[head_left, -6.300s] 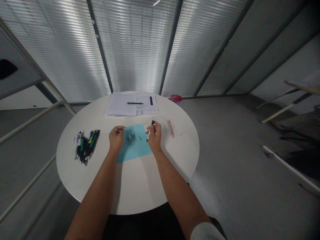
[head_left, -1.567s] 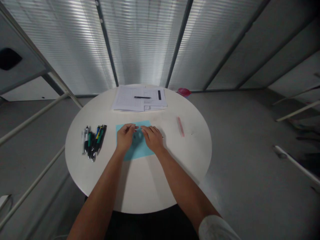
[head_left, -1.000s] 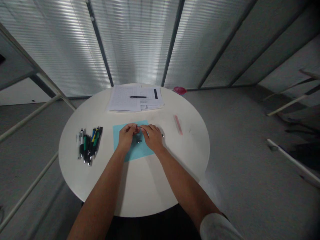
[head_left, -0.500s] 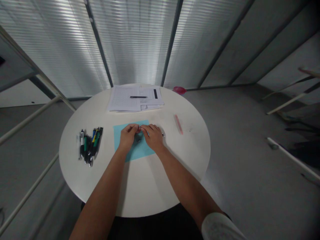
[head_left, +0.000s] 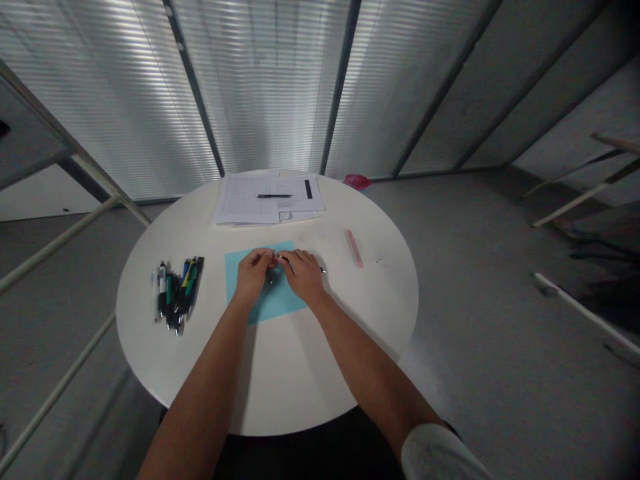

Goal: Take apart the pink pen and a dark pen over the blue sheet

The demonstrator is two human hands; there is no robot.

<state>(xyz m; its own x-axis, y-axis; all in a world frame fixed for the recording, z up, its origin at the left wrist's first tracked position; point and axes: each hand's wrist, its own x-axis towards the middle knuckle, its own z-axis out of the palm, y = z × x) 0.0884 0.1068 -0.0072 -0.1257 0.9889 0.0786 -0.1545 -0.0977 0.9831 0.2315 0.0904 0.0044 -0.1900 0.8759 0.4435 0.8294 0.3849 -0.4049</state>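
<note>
My left hand (head_left: 255, 275) and my right hand (head_left: 301, 275) meet fingertip to fingertip above a pale blue sheet (head_left: 273, 305), which lies on a round white table (head_left: 280, 380). A slim pen (head_left: 323, 270) is mostly hidden under my right hand, with only its dark tip showing past the fingers. A small white bit (head_left: 280, 257) shows between my fingertips, and it seems to be the pen's other end. My left fingers pinch there. What the palms cover cannot be seen.
A bunch of several pens (head_left: 175, 295) lies left of the hands. Stacked papers (head_left: 245, 207) with a black pen (head_left: 275, 196) sit at the far edge, a pink stick (head_left: 354, 249) to the right, and a red cup (head_left: 357, 181) behind the rim.
Earlier my hands stood apart, with the pen upright in my right hand. They now meet over the sheet. Over the last second they have barely moved, and the pen's tip shows past my right hand.
</note>
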